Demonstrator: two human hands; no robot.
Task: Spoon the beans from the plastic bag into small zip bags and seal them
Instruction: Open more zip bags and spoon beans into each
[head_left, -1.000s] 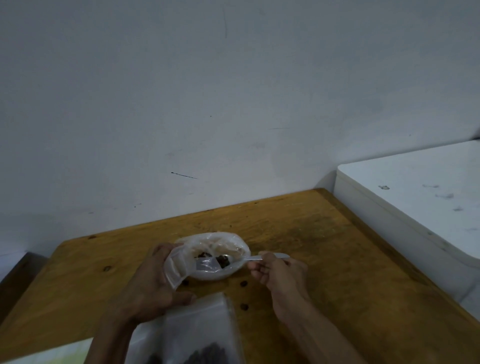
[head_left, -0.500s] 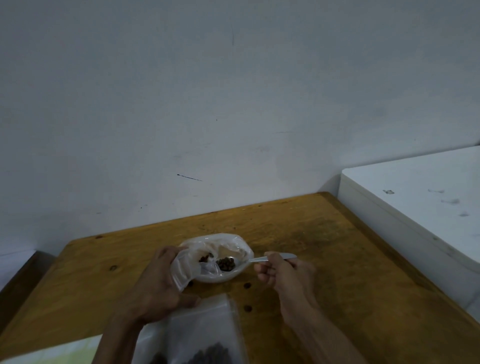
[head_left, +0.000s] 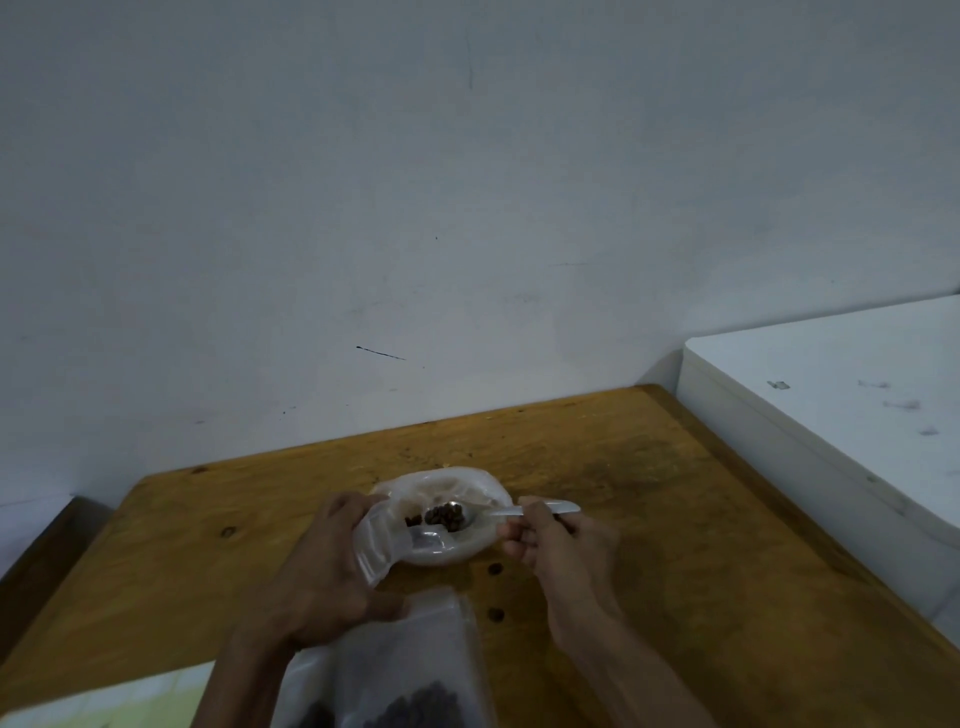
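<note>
— Where is the spoon?

— My right hand (head_left: 563, 540) pinches the spoon (head_left: 511, 512); its handle runs left to a bean-loaded bowl over the plastic bag (head_left: 447, 501).

— And the zip bag?

— My left hand (head_left: 332, 566) grips the small zip bag (head_left: 382, 540), just left of the spoon. A filled bag (head_left: 395, 675) lies nearer on the counter (head_left: 649, 519).

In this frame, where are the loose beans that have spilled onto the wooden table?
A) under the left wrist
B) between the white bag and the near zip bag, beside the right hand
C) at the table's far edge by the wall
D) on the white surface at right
B: two dark loose beans lie on the bare wood of the table, just left of the right hand.
</note>
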